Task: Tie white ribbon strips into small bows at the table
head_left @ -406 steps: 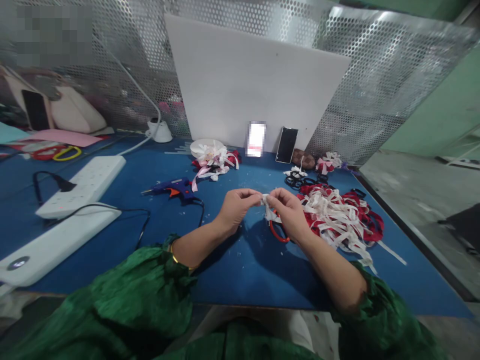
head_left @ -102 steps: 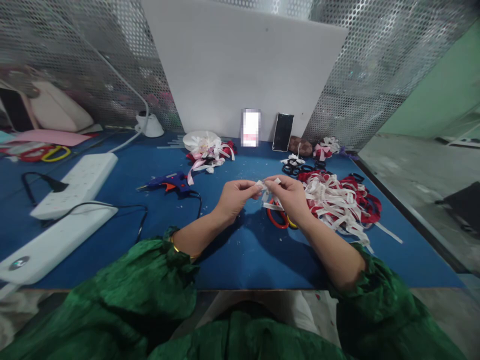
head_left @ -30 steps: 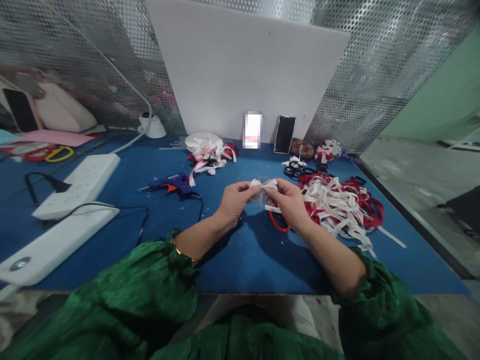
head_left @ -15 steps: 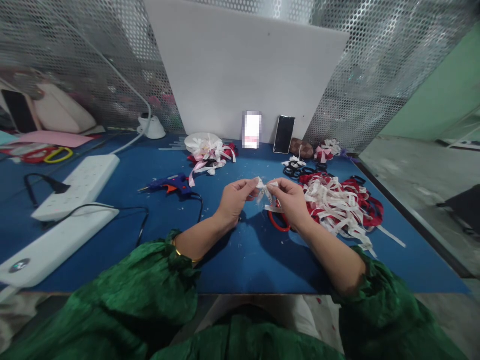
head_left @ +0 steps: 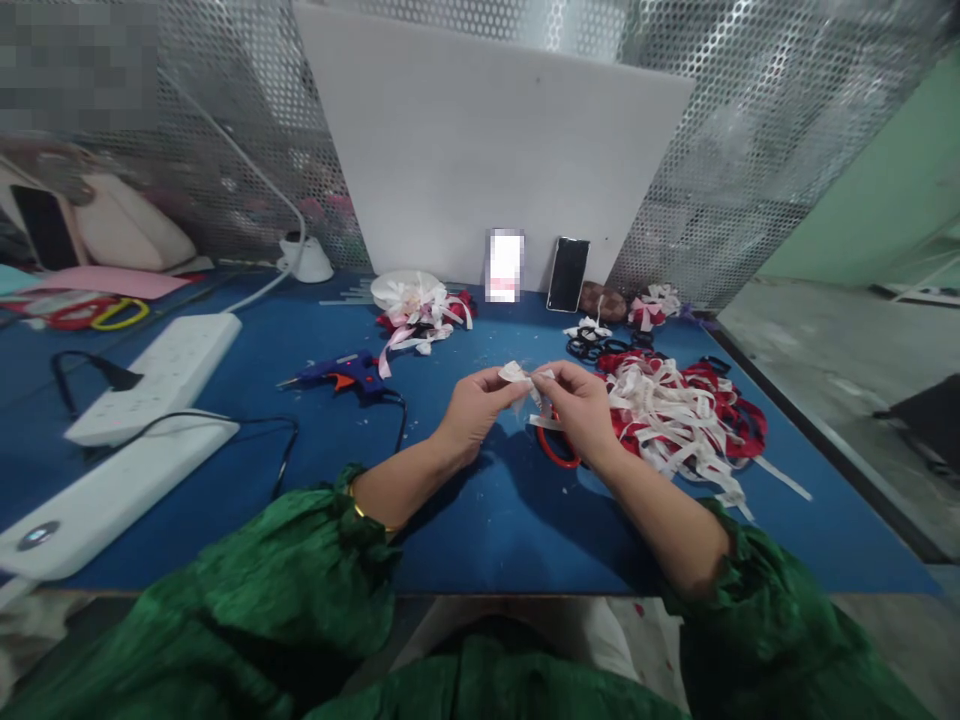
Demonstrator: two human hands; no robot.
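Observation:
Over the middle of the blue table, my left hand pinches a small white ribbon bow between thumb and fingers. My right hand is closed on the bow's other side, with the fingertips of both hands close together. One ribbon tail hangs down below the fingers. Under my right hand lies a pair of scissors with red handles, partly covered by the hand. Just right of that hand is a heap of white ribbon strips mixed with red ones.
A blue glue gun lies left of my hands, its cord trailing toward white power strips. Behind are a pile of finished-looking bows, a lit phone, a dark phone and black hair ties. A white board stands upright.
My left thumb and fingers have shifted slightly right, closer to the right fingertips. The white loop on the left now sticks up above my left fingers. The right hand stays nearly in place.

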